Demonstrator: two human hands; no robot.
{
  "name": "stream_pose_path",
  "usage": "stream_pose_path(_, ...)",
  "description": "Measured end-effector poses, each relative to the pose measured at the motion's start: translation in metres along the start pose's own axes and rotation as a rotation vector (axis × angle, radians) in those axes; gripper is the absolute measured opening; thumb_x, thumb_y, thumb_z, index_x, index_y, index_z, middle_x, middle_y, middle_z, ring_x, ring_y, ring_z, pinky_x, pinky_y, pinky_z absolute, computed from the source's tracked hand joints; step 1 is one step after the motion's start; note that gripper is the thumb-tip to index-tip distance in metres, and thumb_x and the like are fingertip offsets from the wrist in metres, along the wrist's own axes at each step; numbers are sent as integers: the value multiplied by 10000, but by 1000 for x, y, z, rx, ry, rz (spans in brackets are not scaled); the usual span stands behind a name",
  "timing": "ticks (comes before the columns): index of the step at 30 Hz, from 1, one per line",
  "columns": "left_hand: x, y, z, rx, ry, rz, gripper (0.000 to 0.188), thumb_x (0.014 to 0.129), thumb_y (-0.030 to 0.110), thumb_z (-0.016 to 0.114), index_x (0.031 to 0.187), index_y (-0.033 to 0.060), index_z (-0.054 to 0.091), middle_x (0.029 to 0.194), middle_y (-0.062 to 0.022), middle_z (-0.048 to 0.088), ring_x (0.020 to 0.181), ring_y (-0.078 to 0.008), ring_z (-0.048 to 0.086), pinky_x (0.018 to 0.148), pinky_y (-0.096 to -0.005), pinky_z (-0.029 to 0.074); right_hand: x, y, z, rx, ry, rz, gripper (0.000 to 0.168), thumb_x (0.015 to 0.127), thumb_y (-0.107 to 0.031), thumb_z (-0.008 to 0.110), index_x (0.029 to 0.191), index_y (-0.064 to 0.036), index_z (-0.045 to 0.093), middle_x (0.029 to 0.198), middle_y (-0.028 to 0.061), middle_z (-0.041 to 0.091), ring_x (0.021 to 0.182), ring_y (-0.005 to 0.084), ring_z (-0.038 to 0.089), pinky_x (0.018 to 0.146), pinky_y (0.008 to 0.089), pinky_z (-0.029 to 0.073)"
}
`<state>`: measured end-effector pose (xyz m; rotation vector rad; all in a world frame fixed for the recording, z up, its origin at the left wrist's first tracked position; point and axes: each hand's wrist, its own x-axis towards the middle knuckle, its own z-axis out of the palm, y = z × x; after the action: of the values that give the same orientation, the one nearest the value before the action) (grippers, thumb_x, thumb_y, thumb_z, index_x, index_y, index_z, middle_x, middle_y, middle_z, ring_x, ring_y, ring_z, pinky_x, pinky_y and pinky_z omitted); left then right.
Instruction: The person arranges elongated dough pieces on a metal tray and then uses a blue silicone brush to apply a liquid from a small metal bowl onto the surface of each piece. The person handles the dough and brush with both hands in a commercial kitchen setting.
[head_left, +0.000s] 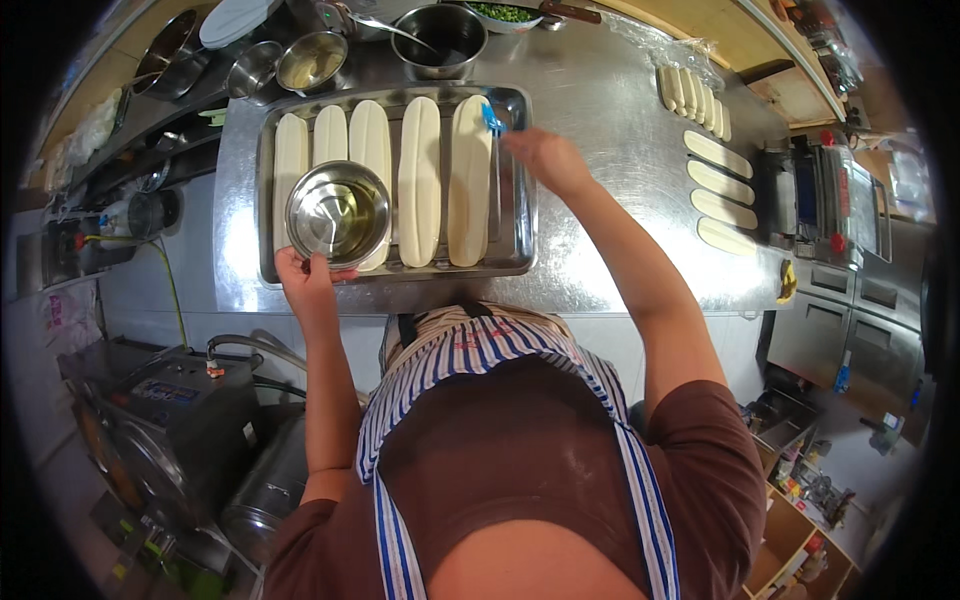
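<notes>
My left hand (309, 277) grips the near rim of a round steel bowl (379, 217). Yellowish clear liquid, which looks like oil, lies in it. The bowl is above the left part of a rectangular steel tray (514, 251) and hides parts of the dough strips there. Several long pale dough strips lie side by side in the tray, each with a lengthwise crease. With my right hand (546, 156) I hold a blue brush (492, 118), its head at the far end of the rightmost dough strip (469, 187). The brush handle is mostly hidden by my fingers.
Behind the tray stand a steel pot (439, 45) with dark contents and a spoon, a steel bowl (313, 64), and a bowl of chopped greens (501, 13). More dough pieces (716, 154) lie at the right of the steel table (607, 82), near a machine (814, 195).
</notes>
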<state>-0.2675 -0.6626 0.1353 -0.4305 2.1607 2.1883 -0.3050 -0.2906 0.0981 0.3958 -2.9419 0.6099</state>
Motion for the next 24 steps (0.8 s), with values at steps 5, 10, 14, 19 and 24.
stream_pose_path(5, -5, 1, -11, -35, 22, 36, 132, 903, -23, 423, 1016, -32, 357, 922, -162, 530, 588, -221, 623, 519, -291, 565, -102, -81, -14, 108, -256, -248, 260, 857, -153, 580, 1109, -109, 622, 966, 73, 651, 878, 235, 647, 757, 358, 547)
stream_pose_path(10, -10, -3, -21, -43, 50, 17, 138, 902, -33, 416, 1025, -32, 354, 922, -167, 540, 595, -215, 629, 524, -286, 569, -50, -67, -28, 46, -184, -103, 251, 859, -154, 568, 1090, -86, 637, 915, 94, 655, 823, 264, 645, 702, 393, 531)
stream_pose_path(14, -8, 8, -19, -54, 0, 28, 137, 902, -32, 416, 1025, -30, 356, 923, -165, 537, 612, -213, 629, 525, -285, 571, 30, -27, 3, -73, 8, 68, 196, 906, -193, 506, 982, -60, 628, 898, 123, 635, 815, 309, 627, 694, 411, 510)
stream_pose_path(19, -8, 3, -33, -79, 13, 28, 129, 899, -29, 420, 1010, -26, 356, 919, -160, 535, 630, -211, 630, 511, -284, 572, -5, -61, 16, -74, -433, -120, 218, 906, -226, 508, 965, -45, 616, 846, 136, 615, 820, 310, 629, 687, 423, 514)
stream_pose_path(24, -14, -7, -35, -47, 50, 8, 119, 892, -31, 421, 990, -23, 354, 909, -164, 534, 624, -208, 627, 495, -281, 570, 6, -78, -26, -130, -561, -147, 195, 879, -213, 539, 997, -90, 633, 845, 99, 615, 829, 277, 637, 697, 407, 523)
